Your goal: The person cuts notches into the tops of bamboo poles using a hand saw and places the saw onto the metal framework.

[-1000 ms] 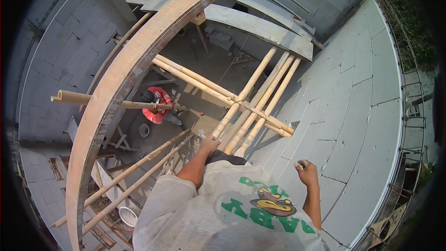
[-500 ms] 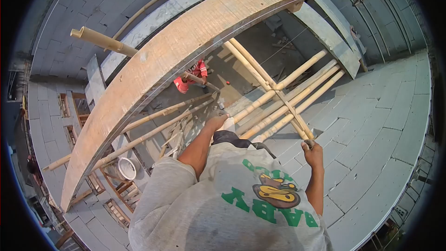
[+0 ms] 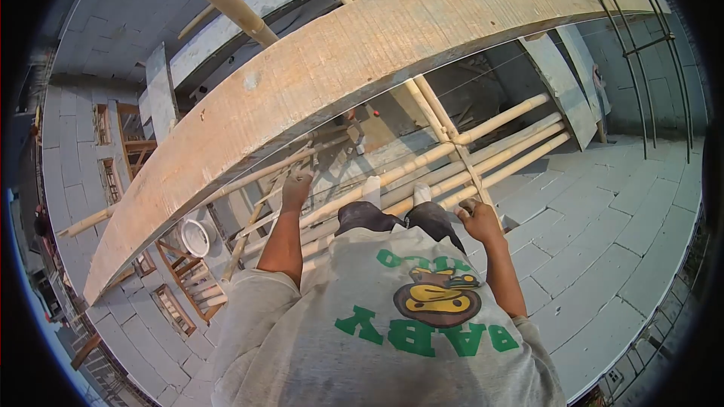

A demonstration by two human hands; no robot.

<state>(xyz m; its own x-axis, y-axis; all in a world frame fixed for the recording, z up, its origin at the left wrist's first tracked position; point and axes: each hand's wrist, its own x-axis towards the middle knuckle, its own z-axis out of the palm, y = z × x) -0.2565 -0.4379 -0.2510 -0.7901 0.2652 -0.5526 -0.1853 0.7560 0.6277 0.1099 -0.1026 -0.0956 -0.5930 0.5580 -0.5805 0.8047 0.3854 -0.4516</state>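
Note:
My left hand [image 3: 297, 185] is held out over the bamboo poles, below the long curved plywood-faced beam [image 3: 332, 41]. Its fingers look curled; anything in them is too small to make out. My right hand [image 3: 477, 220] is closed beside the lower end of a slanting bamboo pole [image 3: 469, 162], and a dark patch shows at its fingers. Whether it touches the pole I cannot tell. My feet, in pale footwear [image 3: 372, 188], are on or just above several long bamboo poles [image 3: 407, 169] laid side by side.
Thin steel rebar [image 3: 641, 68] stands at the upper right. A bamboo stub [image 3: 226, 6] juts up behind the beam. Grey block walling [image 3: 603, 234] lies at right. A white bucket [image 3: 197, 237] and a wooden frame [image 3: 188, 279] are at lower left. The floor lies far below.
The view has shifted. My left hand has moved left, away from my body, and my right hand has come slightly inward. Both feet now show; the person in red below is mostly hidden by the beam.

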